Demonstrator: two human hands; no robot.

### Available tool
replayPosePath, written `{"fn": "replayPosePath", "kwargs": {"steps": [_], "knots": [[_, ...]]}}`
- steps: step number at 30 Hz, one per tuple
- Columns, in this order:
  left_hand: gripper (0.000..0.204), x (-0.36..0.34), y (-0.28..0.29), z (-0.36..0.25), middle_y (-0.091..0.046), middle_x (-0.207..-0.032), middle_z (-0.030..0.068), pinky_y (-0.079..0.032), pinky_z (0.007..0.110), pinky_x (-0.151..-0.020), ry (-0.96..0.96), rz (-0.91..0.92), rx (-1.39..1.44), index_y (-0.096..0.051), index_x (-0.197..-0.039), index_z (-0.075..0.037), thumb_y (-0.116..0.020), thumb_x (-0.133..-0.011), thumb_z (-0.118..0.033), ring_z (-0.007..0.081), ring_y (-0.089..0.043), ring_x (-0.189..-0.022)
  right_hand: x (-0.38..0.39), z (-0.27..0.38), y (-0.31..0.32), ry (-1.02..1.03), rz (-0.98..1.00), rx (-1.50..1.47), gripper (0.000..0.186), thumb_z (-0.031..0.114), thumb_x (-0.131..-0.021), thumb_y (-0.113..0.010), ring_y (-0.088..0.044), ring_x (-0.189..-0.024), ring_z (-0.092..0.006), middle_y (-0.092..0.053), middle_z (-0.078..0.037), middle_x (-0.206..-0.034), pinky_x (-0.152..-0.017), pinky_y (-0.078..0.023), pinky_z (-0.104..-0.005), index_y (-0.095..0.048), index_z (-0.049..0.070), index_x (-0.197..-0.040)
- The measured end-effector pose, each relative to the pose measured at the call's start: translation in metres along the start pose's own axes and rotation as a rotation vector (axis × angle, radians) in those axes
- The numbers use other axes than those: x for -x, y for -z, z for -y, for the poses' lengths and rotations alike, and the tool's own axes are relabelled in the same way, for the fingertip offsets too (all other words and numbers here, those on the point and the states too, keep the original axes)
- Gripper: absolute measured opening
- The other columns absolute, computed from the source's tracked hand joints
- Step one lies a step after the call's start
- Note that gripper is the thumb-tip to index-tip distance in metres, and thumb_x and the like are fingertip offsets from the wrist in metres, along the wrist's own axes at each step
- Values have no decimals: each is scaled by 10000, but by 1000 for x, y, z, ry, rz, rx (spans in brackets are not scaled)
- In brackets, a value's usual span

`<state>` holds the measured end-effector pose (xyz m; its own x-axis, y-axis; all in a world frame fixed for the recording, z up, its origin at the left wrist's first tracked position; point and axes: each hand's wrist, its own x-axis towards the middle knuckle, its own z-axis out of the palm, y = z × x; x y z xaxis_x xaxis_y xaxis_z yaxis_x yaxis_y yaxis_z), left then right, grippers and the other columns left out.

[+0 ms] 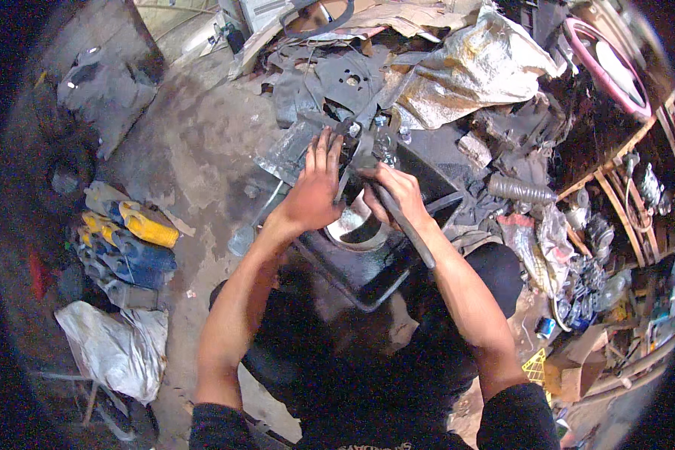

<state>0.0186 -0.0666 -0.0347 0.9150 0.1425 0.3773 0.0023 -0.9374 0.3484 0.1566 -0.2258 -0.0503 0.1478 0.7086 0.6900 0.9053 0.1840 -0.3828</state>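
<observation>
A black square block or box (364,281) with a pale, round opening (356,227) in its top stands between my legs. My left hand (319,187) lies over its far left part, fingers stretched forward and close together, beside dark metal pieces. My right hand (399,193) is closed round a dark tool with a long handle (405,221), which slants back along my right forearm. The tool's far end is by my left fingertips; its exact kind is unclear. Behind my hands lies a flat grey sheet piece (285,150), partly hidden by the left hand.
Black cut sheet scraps (345,79) and a crumpled silvery sack (480,71) are piled ahead. A clear plastic bottle (385,142) stands near my right hand. To the left are blue and yellow folded items (131,240) and a white sack (120,349). Mixed scrap (589,277) fills the right.
</observation>
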Motion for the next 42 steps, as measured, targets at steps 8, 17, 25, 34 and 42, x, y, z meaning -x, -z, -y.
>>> {"fn": "replayPosePath", "kwargs": {"steps": [8,17,25,34,42], "knots": [[1027,-4,0,-1,-52,-1537,406,-148,617,-1176,-26,12,-21,-88,-1489,134,-728,-736,-143,602,-81,-1422,24,-15,-18,84,-36,224,391,248,-723,-747,-660,-951,-327,-649,-137,-1115,-723,-564,-436,-633,72,-1054],[1046,-6,1,-5,-19,-1545,398,-117,615,-1180,-18,25,-12,-55,-1498,127,-719,-744,-164,600,-44,-1428,21,-23,-5,-95,-82,32,436,107,-715,-748,-694,-775,-335,-666,-142,-907,-653,-570,-430,-611,67,-1127],[1086,0,-8,7,-21,-1538,408,-107,616,-1184,9,2,-15,-43,-1493,140,-738,-719,-169,606,-33,-1425,-10,21,5,157,-195,-50,357,-13,-734,-711,-636,-610,-287,-617,-122,-738,-534,-509,-342,-651,28,-1083],[1105,-8,1,-4,-2,-1543,415,-63,602,-1192,26,61,-49,-46,-1493,144,-752,-707,-181,596,9,-1435,3,-45,-8,-566,-473,0,261,142,-877,-634,-692,-790,-400,-694,-205,-868,-688,-542,-470,-554,62,-1113],[1062,-6,-12,8,-56,-1526,429,-58,650,-1174,-92,18,-132,-102,-1468,165,-722,-692,-210,573,-4,-1448,-7,-3,-10,-100,-136,-194,465,45,-706,-700,-719,-861,-294,-708,-110,-944,-706,-568,-379,-612,81,-1161]]}}
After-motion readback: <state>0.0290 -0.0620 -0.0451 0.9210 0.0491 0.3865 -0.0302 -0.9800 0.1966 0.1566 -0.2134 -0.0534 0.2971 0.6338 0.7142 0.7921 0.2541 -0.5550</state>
